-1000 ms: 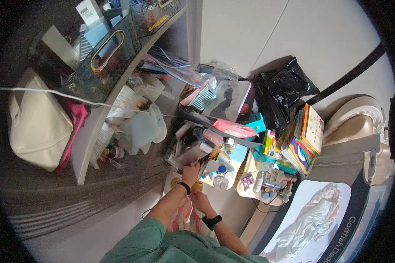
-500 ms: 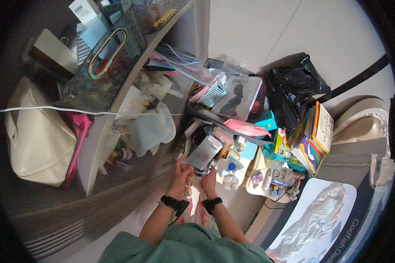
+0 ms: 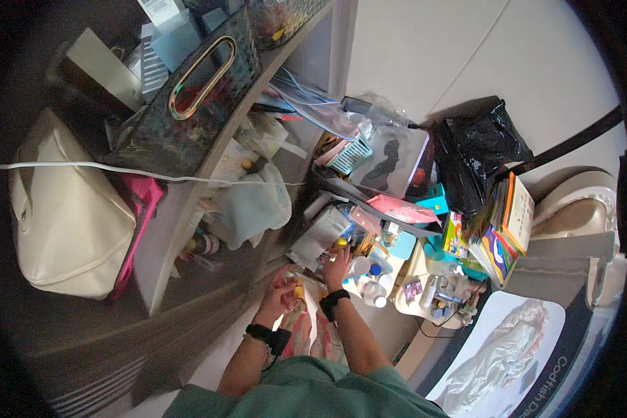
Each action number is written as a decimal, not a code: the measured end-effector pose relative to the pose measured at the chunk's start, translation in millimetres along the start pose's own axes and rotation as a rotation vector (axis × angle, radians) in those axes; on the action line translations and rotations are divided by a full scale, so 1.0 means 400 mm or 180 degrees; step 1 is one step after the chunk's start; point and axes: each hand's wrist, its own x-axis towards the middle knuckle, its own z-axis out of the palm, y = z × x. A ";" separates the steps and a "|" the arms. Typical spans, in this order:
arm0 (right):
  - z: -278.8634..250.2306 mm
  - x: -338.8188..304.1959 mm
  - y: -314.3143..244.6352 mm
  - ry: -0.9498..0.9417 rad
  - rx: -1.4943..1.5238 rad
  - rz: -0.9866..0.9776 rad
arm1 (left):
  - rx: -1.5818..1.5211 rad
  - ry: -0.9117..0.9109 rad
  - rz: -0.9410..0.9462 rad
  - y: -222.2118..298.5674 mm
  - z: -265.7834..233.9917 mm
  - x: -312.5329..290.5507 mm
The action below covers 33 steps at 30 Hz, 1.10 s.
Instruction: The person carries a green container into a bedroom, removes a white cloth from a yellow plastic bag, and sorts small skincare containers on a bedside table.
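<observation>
My left hand (image 3: 279,292) is closed, its fingers curled inward in front of the open drawer or bin. What it grips, if anything, cannot be made out; a small orange-yellow thing (image 3: 299,294) shows beside its fingertips. My right hand (image 3: 336,268) reaches forward with its fingers at a small, shiny yellow round object (image 3: 341,243). Just beyond both hands lies a silver-grey flat box (image 3: 319,235), tilted among small items. A pink box (image 3: 364,220) rests beside it. Right of my right hand stand several bottles, one with a blue cap (image 3: 375,269).
A beige tray (image 3: 404,304) of small bottles sits to the right, near upright books (image 3: 508,216) and a black plastic bag (image 3: 477,157). At left are a shelf edge (image 3: 219,139), a cream handbag (image 3: 70,216) and a dark basket (image 3: 188,118). A white cable (image 3: 118,169) crosses the left side.
Both hands have come away from the silver-grey box's near edge. The left drew back slightly; the right moved forward to the yellow object. The whole view has shifted a little.
</observation>
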 end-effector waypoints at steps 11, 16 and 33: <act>-0.115 0.019 -0.052 -0.0713 -0.0066 0.0020 | -0.0308 0.0326 -0.0169 -0.066 -0.044 0.017; -0.250 -0.012 -0.147 -0.0788 0.1144 -0.0344 | 0.1384 0.0649 0.0680 -0.081 -0.024 0.035; 0.021 0.058 -0.013 -0.0031 0.1528 0.0803 | 0.1553 0.0257 0.0212 0.044 0.073 -0.057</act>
